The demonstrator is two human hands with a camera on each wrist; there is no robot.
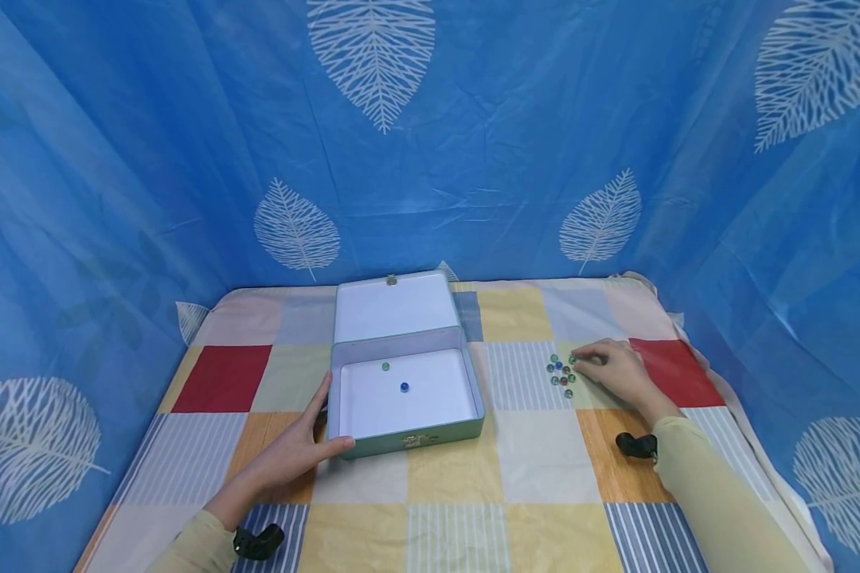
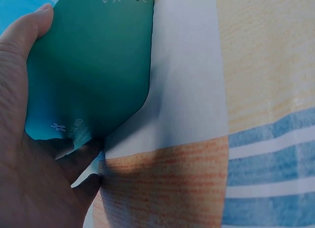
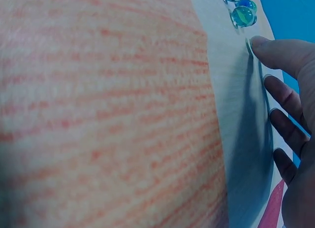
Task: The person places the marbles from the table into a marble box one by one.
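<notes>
A green tin box (image 1: 423,439) with a white inside lies with its lid (image 1: 396,309) folded back. Inside are a green marble (image 1: 385,367) and a blue marble (image 1: 404,387). My left hand (image 1: 302,444) spans the box's near left corner, thumb at the front edge, fingers spread along the left side. The left wrist view shows that thumb (image 2: 37,23) against the green outer wall. To the right, my right hand (image 1: 619,372) pinches a green marble (image 1: 572,360) between thumb and index fingertips, beside a cluster of marbles (image 1: 564,381). In the right wrist view its other fingers (image 3: 288,129) hang loosely bent.
A patchwork-patterned cloth (image 1: 459,525) covers the table. Blue curtains (image 1: 473,159) with white leaf prints stand behind and on both sides. Black wrist bands (image 1: 258,543) sit at both sleeves. Several loose marbles (image 3: 244,15) lie close by the right fingertips.
</notes>
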